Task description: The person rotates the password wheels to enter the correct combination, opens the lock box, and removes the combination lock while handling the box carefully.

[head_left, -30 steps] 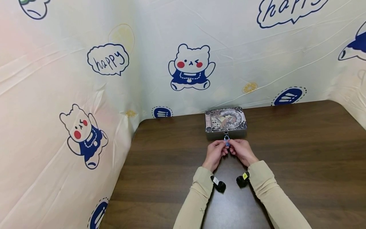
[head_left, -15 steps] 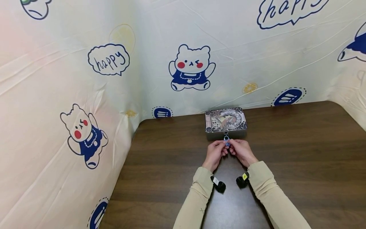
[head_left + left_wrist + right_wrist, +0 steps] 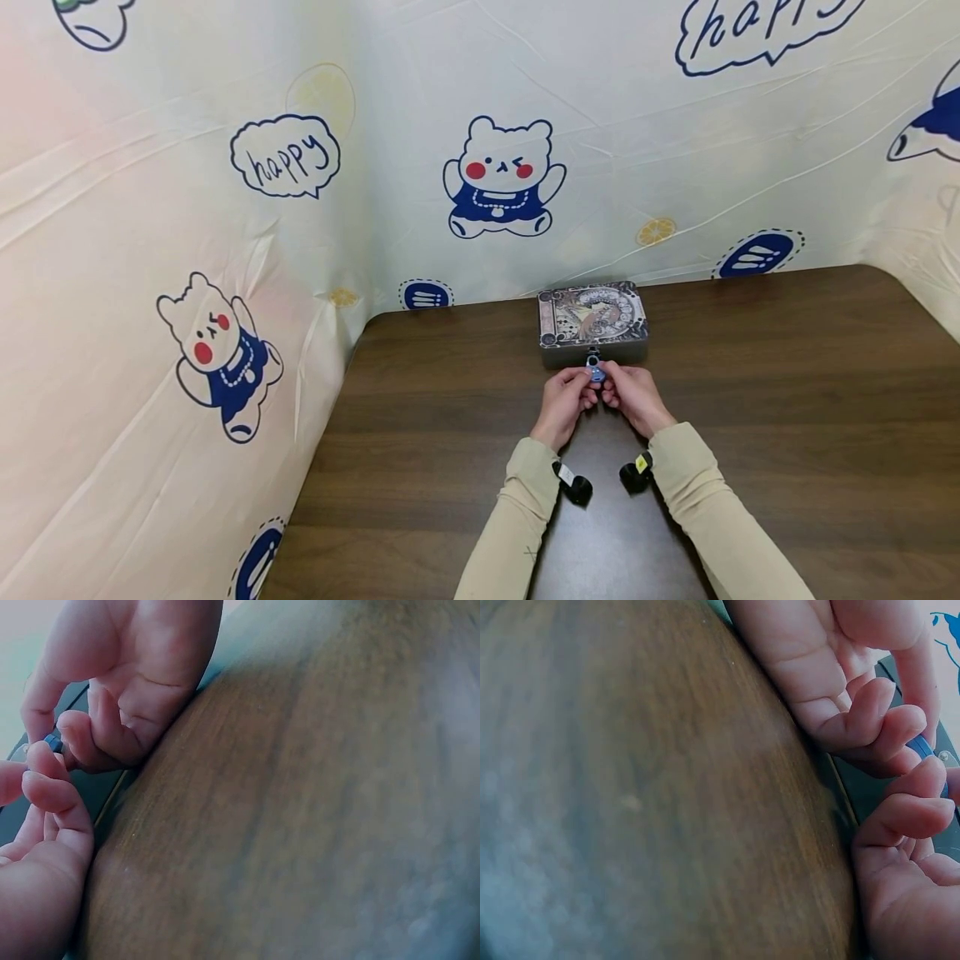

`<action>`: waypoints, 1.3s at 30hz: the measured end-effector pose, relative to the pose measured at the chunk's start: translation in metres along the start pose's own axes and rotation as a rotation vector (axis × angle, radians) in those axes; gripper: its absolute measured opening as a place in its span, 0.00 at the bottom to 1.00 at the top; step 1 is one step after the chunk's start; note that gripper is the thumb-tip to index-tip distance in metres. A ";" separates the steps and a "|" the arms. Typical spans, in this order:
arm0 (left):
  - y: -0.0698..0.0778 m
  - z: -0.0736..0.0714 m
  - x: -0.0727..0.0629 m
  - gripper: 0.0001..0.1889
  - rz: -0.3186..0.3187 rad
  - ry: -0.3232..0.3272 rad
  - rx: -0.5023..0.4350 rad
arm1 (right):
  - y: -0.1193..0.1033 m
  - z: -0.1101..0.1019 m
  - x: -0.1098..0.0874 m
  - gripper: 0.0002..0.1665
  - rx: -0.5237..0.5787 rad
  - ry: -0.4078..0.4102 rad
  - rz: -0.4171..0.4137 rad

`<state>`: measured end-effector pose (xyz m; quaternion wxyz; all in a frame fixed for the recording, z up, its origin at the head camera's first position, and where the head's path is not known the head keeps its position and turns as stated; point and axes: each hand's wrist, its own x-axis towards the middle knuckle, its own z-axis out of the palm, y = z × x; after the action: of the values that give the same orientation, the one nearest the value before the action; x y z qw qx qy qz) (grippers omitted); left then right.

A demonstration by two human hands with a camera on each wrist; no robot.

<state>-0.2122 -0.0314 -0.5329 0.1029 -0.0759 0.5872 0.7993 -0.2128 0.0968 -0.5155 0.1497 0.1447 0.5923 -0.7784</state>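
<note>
A rectangular tin box (image 3: 592, 315) with an ornate picture on its lid stands closed at the back of the table. At its front latch hangs a small blue padlock (image 3: 596, 374) with a metal shackle. My left hand (image 3: 562, 404) pinches the padlock from the left side between thumb and fingers. From the right, my right hand (image 3: 636, 398) pinches it as well, the fingertips of both hands nearly meeting. In the right wrist view a blue edge of the padlock (image 3: 921, 745) shows between the fingers. Fingers hide most of its body, and its keyhole is not visible.
The dark wooden table (image 3: 442, 433) spreads around the box. A printed cloth (image 3: 390, 192) hangs close behind the box and along the left side. Small black cameras (image 3: 579, 489) sit at the inner side of both sleeve cuffs.
My right thumb and fingertips have shifted slightly up the padlock, and more of its blue face shows. The left hand and the box stay where they were.
</note>
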 end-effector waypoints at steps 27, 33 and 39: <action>-0.002 -0.001 0.001 0.06 0.001 -0.002 -0.002 | -0.001 0.000 -0.003 0.15 0.007 -0.025 -0.022; -0.002 -0.001 0.001 0.06 -0.004 -0.002 0.000 | -0.001 0.000 -0.003 0.15 0.008 -0.026 -0.014; -0.001 -0.001 0.000 0.04 -0.012 -0.010 0.000 | -0.001 0.000 -0.004 0.15 0.008 -0.032 -0.018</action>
<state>-0.2123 -0.0324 -0.5345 0.1107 -0.0754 0.5861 0.7991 -0.2099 0.0970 -0.5131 0.1515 0.1277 0.5878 -0.7843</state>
